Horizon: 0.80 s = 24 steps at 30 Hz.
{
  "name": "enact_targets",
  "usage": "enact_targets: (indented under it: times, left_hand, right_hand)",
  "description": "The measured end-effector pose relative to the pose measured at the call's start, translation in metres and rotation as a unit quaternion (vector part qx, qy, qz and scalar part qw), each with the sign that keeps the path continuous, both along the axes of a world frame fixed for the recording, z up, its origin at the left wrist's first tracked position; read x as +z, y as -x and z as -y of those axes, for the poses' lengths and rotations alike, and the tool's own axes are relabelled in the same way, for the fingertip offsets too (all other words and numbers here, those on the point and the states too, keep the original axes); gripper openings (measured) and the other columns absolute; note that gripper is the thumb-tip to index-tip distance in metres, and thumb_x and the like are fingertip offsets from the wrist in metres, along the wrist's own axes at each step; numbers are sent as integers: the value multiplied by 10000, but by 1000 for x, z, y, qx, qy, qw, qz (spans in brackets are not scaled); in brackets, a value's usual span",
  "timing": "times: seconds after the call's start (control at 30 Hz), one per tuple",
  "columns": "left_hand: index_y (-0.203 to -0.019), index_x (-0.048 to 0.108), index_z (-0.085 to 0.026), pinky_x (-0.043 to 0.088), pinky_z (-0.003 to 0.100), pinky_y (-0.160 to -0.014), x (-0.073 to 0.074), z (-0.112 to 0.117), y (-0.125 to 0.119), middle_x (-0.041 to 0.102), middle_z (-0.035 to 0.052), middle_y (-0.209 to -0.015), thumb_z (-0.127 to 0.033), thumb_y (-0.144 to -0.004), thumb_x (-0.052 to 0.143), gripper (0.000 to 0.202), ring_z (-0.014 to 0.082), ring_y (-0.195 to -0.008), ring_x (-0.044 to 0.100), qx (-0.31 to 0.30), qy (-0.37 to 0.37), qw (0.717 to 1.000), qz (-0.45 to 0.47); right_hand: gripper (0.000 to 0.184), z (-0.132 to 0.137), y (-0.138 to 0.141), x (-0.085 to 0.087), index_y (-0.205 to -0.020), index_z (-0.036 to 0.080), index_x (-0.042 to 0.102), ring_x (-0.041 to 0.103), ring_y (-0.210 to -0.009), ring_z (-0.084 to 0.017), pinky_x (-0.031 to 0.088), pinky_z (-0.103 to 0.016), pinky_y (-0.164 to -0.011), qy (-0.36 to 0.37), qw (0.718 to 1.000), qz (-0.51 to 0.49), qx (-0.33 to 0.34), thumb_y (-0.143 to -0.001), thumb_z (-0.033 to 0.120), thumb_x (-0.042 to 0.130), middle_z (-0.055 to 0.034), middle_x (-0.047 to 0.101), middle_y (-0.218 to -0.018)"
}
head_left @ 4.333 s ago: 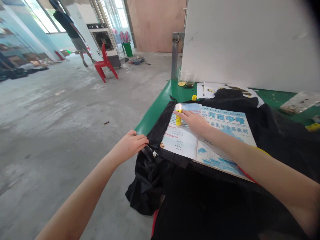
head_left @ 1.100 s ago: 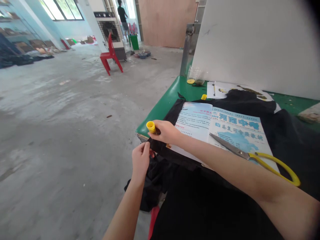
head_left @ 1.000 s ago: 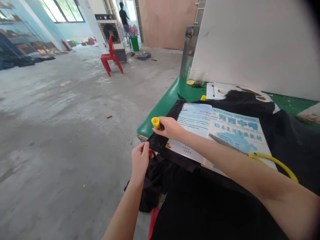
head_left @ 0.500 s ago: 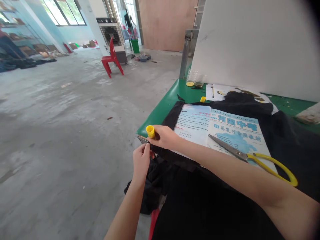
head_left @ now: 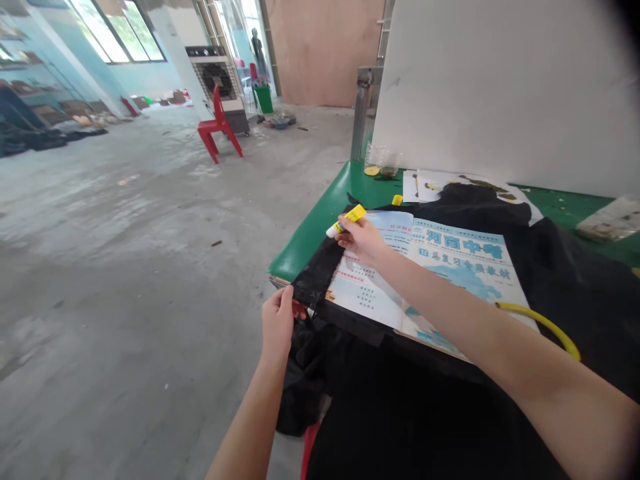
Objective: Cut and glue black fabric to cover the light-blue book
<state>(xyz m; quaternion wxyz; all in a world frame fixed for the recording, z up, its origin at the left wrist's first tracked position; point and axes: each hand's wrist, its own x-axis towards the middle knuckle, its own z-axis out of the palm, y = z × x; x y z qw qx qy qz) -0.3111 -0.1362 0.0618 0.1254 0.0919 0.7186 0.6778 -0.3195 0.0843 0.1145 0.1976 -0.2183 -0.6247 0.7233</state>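
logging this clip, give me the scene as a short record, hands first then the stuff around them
left hand: pinching black cloth at the table corner
right hand: holding a yellow tube, tilted, white end toward the left
booklet: on the cloth
yellow handle: partly hidden by the right arm
table: green top

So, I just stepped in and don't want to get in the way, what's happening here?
A person's right hand holds a yellow glue stick at a slant by the edge of a booklet, which lies spread on black cloth. The left hand pinches that cloth at the near corner of a green table. A curved yellow handle shows past the right forearm.
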Motion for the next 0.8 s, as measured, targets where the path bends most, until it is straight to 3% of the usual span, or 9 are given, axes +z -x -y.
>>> enact_targets:
  times: [0.03,0.1,0.17,0.23,0.3,0.4,0.53,0.63,0.8]
  left_hand:
    - [-600,536,-151,377,228,-442,0,1,-1,558,-13,-491,-440,-832,484,374,113,-411,500,-3,-7,1000,13]
    - [-610,552,-136,388,244,-446,3,3,-3,599,25,-531,-501,-848,440,450,127,-419,522,-22,-19,999,40]
    - [-657,579,-120,418,261,-478,9,6,-4,627,54,-575,-517,-872,381,492,146,-454,557,-56,-33,996,54]
    - [-778,616,-110,448,275,-530,17,8,-4,653,64,-650,-482,-898,335,481,160,-521,595,-99,-34,994,32]
    - [-897,633,-123,467,283,-606,24,9,-2,670,63,-754,-418,-910,339,417,164,-622,619,-123,10,991,-48]
    - [-914,653,-167,460,308,-799,29,8,1,662,62,-900,-326,-898,405,295,182,-847,609,-122,124,953,-246]
    - [-923,651,-187,420,359,-932,24,5,2,631,66,-987,-237,-887,435,224,200,-976,562,-109,193,879,-423]
    - [-1021,630,-192,383,400,-1000,16,6,-1,611,76,-1101,-196,-880,450,229,217,-1087,527,-97,224,843,-480]
    - [-1271,493,-190,266,472,-1089,7,7,-6,478,92,-1358,-222,-899,431,379,256,-1328,328,-119,285,788,-532]
  right_hand:
    - [218,-8,-4,2,-1009,203,514,621,-664,-122,530,-294,-635,-40,999,-26,2,-811,283,561,-27,622,-874]
    - [268,-25,-14,4,-1072,202,537,636,-843,-156,528,-347,-770,-219,972,-76,25,-806,177,517,-56,605,-1045]
    - [350,-40,-26,5,-1095,189,571,563,-1066,-187,454,-387,-935,-432,894,-98,66,-805,71,414,-75,547,-1212]
    - [463,-52,-38,4,-1153,182,568,456,-1201,-198,373,-403,-1025,-586,799,-76,106,-797,7,331,-69,487,-1313]
    - [493,-59,-47,1,-1198,166,552,415,-1226,-212,368,-402,-1024,-672,729,-29,125,-803,-2,310,-71,472,-1334]
    - [419,-64,-55,-2,-1163,140,580,423,-1189,-241,408,-383,-962,-732,666,37,137,-818,40,365,-87,479,-1317]
    - [331,-67,-58,-1,-1061,139,623,523,-1020,-227,424,-363,-885,-738,653,95,142,-827,74,398,-93,550,-1206]
    - [289,-69,-61,0,-1012,144,634,541,-993,-217,417,-344,-859,-743,642,88,168,-837,97,409,-92,581,-1145]
    - [295,-67,-66,-1,-1038,165,622,556,-989,-201,413,-314,-806,-748,636,80,174,-841,111,409,-78,576,-1169]
